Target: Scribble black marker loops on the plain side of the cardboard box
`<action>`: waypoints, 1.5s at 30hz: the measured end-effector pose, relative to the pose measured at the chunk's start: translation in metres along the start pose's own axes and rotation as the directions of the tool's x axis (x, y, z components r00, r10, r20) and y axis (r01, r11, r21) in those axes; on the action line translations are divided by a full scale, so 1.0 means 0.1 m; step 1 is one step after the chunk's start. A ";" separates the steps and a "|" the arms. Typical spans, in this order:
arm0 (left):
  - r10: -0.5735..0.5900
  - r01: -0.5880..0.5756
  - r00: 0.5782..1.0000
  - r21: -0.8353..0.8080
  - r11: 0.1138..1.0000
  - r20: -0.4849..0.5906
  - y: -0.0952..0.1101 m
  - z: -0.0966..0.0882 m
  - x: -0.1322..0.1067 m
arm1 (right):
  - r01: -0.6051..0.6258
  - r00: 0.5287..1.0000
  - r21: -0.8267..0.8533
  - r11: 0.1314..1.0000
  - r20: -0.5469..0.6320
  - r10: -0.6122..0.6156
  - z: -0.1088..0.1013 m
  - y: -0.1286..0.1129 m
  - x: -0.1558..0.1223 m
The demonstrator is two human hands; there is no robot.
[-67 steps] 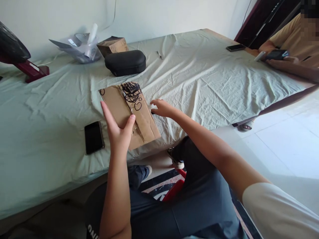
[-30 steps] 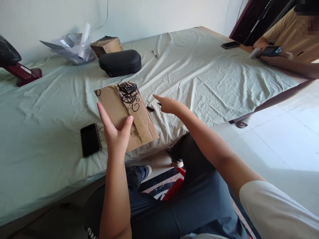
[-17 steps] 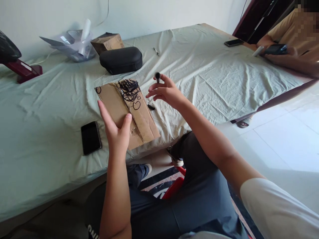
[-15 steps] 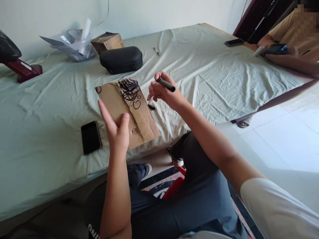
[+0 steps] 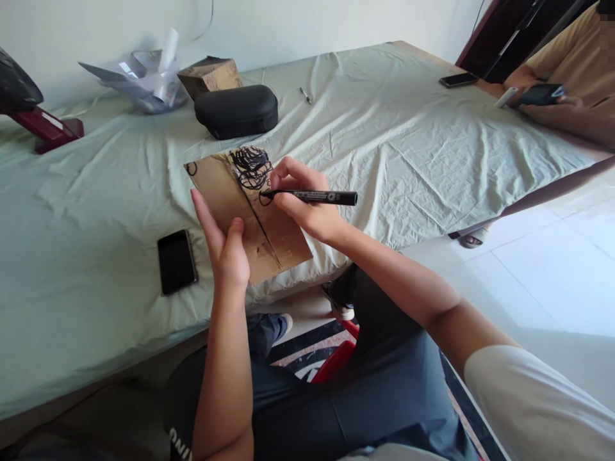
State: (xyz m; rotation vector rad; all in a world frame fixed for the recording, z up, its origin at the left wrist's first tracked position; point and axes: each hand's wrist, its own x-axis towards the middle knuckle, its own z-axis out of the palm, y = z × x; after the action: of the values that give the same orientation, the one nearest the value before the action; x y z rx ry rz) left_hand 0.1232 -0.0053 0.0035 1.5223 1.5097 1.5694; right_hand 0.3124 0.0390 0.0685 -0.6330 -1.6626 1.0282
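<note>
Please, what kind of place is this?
Probably a room in a home, not a workshop: a table covered with a wrinkled green sheet, a white tiled floor, a plain white wall. The left hand holds cardboard; the right hand a marker.

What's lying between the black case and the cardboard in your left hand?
Nothing but bare, wrinkled sheet separates the black case from the cardboard, as the head view shows.

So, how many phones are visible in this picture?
3. A black phone lies on the sheet beside the left hand; a second phone lies at the far right corner; a third phone, apparently, is in another person's hand.
</note>
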 end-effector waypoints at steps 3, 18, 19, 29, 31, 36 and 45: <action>0.007 -0.007 1.000 -0.020 1.000 -0.021 0.02 0.02 0.00 | 0.026 0.998 0.028 0.999 -0.051 -0.024 -0.01 0.04 0.03; 0.028 -0.029 0.999 -0.028 0.999 -0.022 0.01 0.01 -0.02 | 0.073 0.995 -0.158 0.985 -0.054 -0.082 0.03 0.20 0.08; 0.025 -0.026 0.999 -0.023 0.999 -0.023 0.01 0.01 -0.02 | 0.081 0.994 -0.160 0.984 -0.052 -0.091 0.03 0.21 0.08; 0.013 -0.013 1.000 0.002 1.000 -0.024 0.05 0.03 -0.04 | 0.115 0.992 -0.230 0.966 -0.026 -0.124 0.02 0.16 0.07; 0.016 -0.016 1.000 0.003 1.000 -0.023 0.05 0.02 -0.04 | 0.105 0.993 -0.262 0.959 -0.016 -0.113 0.02 0.15 0.07; 0.010 -0.010 1.000 -0.003 1.000 -0.021 0.08 0.02 -0.05 | 0.127 0.992 -0.292 0.948 0.018 -0.128 0.00 0.13 0.06; 0.011 -0.016 0.999 -0.131 0.991 -0.038 0.09 0.04 -0.07 | 0.191 0.981 -0.383 0.904 0.060 -0.182 0.00 0.20 0.07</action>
State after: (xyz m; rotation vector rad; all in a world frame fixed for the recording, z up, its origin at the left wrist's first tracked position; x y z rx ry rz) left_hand 0.1319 -0.0120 0.0083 1.4403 1.3890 1.6780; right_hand 0.3085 0.0548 0.0550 -0.7012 -1.9263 0.5708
